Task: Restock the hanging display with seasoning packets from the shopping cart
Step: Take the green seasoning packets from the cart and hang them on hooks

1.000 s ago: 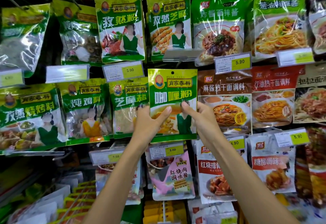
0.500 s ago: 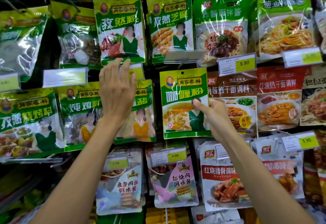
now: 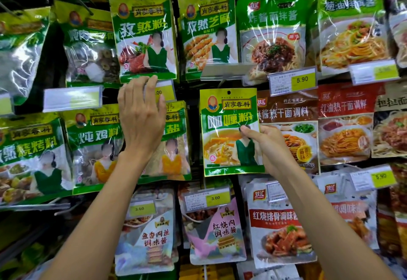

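While the right hand (image 3: 267, 145) pinches the curry packet (image 3: 229, 132) by its right edge, before the hanging packets (image 3: 143, 35), the left hand (image 3: 141, 116) rests open-fingered on a price tag (image 3: 164, 91). Light, floppy and slick, I'd say, so grip just below the hang hole (image 3: 229, 92).

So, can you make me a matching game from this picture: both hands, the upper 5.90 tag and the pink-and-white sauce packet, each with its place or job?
1. left hand
2. right hand
3. upper 5.90 tag
4. pink-and-white packet

A. pinches the green curry packet
B. hangs below that packet
C. sits above and right of that packet
D. rests on a yellow price tag

Pairs: 1-D, 2-A, 3-C, 4-B
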`<state>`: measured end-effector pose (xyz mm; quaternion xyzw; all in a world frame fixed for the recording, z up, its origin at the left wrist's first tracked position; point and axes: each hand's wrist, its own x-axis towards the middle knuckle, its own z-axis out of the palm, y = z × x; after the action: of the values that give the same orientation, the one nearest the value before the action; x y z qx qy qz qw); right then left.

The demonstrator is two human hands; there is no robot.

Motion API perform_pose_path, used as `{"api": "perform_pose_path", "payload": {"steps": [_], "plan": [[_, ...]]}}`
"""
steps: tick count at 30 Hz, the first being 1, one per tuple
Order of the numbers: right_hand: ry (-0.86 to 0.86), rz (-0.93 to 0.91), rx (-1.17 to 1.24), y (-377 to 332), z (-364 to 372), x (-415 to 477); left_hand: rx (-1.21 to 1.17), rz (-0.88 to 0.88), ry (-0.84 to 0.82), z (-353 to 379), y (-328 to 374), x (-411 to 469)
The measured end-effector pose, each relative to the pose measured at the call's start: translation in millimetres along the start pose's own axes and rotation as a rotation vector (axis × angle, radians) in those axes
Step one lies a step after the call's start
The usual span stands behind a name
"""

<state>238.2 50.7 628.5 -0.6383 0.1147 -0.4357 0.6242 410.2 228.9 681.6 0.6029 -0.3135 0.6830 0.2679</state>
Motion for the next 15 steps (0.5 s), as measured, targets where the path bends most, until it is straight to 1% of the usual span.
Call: {"api": "perform_pose_path", "payload": {"steps": [4,15], "plan": [[-0.022,0.019,0.0,-3.4,3.7,0.5,-0.007,-0.003,-0.001,0.2,-0.1,-0.5],[-0.005,0.089,0.0,-0.1,0.7,4.7,-0.007,-0.01,-0.003,-0.2,0.4,-0.1]]}}
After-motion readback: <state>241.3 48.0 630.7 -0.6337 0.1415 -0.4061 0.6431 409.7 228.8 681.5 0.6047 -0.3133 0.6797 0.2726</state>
